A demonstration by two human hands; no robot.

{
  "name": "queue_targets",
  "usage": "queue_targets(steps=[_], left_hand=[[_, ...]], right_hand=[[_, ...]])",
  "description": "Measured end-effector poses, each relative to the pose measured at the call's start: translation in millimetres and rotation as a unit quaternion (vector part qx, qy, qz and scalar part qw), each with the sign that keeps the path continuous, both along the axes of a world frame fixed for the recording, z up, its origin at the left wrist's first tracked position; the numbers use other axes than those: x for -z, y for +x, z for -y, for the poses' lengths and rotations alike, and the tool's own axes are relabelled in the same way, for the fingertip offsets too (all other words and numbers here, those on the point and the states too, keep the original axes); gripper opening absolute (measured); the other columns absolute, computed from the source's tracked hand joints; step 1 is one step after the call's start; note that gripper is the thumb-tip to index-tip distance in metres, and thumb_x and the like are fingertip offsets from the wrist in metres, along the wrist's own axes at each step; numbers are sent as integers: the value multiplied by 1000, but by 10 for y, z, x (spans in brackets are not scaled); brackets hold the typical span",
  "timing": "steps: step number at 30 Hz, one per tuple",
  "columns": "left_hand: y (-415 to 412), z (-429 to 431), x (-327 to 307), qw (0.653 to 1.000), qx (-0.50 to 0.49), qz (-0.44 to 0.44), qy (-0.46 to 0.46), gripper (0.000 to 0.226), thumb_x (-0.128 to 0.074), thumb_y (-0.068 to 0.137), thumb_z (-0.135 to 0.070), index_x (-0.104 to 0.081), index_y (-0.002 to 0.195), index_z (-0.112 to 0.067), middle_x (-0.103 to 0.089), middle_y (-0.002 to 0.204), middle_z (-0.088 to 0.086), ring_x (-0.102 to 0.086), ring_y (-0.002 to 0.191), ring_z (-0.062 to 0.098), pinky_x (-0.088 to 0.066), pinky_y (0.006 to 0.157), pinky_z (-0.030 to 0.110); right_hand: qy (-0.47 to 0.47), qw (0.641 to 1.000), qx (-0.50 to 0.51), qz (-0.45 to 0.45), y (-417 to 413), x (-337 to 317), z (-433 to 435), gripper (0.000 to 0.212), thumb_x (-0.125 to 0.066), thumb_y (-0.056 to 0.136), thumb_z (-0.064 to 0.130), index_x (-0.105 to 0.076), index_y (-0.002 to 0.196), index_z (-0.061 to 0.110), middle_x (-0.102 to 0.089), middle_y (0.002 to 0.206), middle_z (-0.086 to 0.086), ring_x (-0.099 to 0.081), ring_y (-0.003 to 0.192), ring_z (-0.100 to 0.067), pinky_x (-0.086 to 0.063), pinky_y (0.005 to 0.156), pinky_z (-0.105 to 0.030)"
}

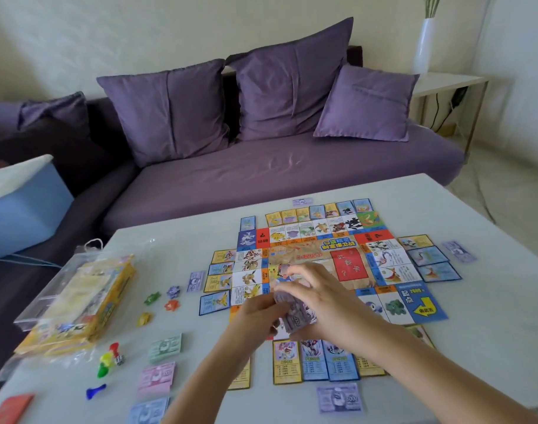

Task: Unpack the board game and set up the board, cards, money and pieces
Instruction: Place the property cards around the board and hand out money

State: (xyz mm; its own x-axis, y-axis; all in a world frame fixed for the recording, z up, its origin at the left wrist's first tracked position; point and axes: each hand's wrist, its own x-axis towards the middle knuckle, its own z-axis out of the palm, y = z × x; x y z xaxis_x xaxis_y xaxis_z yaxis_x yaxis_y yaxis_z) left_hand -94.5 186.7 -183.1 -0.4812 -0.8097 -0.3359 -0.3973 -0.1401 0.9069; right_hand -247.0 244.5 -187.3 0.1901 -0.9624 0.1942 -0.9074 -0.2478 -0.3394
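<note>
The paper game board [347,258] lies flat on the white table [491,301], ringed by property cards [316,361]. Over the board's near edge, my left hand [255,313] and my right hand [319,296] together hold a stack of purple banknotes [292,316]. Single purple notes [339,397] lie at each side of the board. Green [165,347], pink [156,377] and blue [146,413] money piles sit at the near left. Coloured pawns [107,362] and small figure tokens [162,301] rest left of the board.
A clear plastic bag with the yellow game packaging [78,301] lies at the table's left. A red card [12,408] is at the near-left corner. Behind the table stands a purple sofa [276,166] with cushions; a white vase [423,44] is on a side table.
</note>
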Motion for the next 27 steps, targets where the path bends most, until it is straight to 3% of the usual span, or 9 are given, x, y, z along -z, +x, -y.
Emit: queue_targets(steps=[4, 7, 10, 13, 15, 18, 22, 27], left_hand=[[220, 47, -7, 997, 17, 54, -58, 21, -63, 90, -15, -70, 70, -18, -53, 55, -3, -42, 52, 12, -36, 56, 23], [381, 47, -3, 999, -21, 7, -43, 23, -61, 89, -7, -71, 69, -11, -58, 54, -2, -46, 49, 10, -39, 53, 19], [538, 60, 12, 993, -97, -65, -9, 19, -60, 90, -6, -70, 74, -4, -65, 61, 5, -56, 55, 12, -49, 57, 18], [678, 58, 61, 984, -134, -117, 2, 13, -59, 90, -3, -66, 88, 7, -69, 72, 14, -64, 63, 16, -53, 61, 21], [726, 51, 92, 981, -143, -129, 1, 13, -57, 91, 0, -62, 93, 12, -69, 75, 17, -67, 65, 19, -55, 63, 23], [844, 109, 129, 979, -156, -129, -9, 11, -51, 94, 1, -62, 95, 6, -68, 71, 13, -67, 63, 19, -57, 64, 28], [1032, 241, 138, 983, -155, -93, -31, 22, -44, 95, 6, -61, 86, -5, -65, 64, 8, -63, 53, 15, -54, 55, 24], [1311, 461, 97, 986, -164, -34, -17, 29, -29, 101, 2, -53, 85, -2, -57, 66, 12, -57, 43, 13, -47, 47, 23]], right_hand=[[38, 998, -39, 18, 84, 18, 48, 83, -71, 75, 55, -30, 145, 38, -19, 148, 15, -24, 134, -4, -31, 100, -20], [94, 989, -30, 110, 231, 1, 67, 86, -68, 76, 57, -23, 146, 40, -27, 143, 20, -42, 116, 3, -38, 95, -18], [79, 972, 36, 219, 404, 5, 80, 59, -58, 89, 47, -35, 143, 36, -49, 117, 22, -57, 86, 2, -48, 76, -16], [38, 963, 72, 258, 636, 57, 122, 36, -55, 96, 31, -54, 132, 28, -57, 93, 20, -57, 72, 8, -42, 64, -10], [7, 962, 69, 265, 789, 72, 174, 32, -55, 97, 23, -59, 128, 25, -63, 89, 16, -58, 75, 7, -41, 66, -10], [-12, 968, 41, 247, 989, 92, 336, 32, -52, 97, 15, -61, 128, 23, -64, 104, 9, -58, 89, -1, -41, 75, -9], [7, 971, 29, 237, 1186, 150, 543, 31, -50, 99, 14, -62, 126, 18, -43, 81, 18, -47, 73, 4, -36, 67, -9], [24, 964, 24, 262, 1487, 59, 900, 14, -58, 92, 17, -68, 101, 22, -66, 93, 5, -57, 81, -5, -44, 71, -22]])
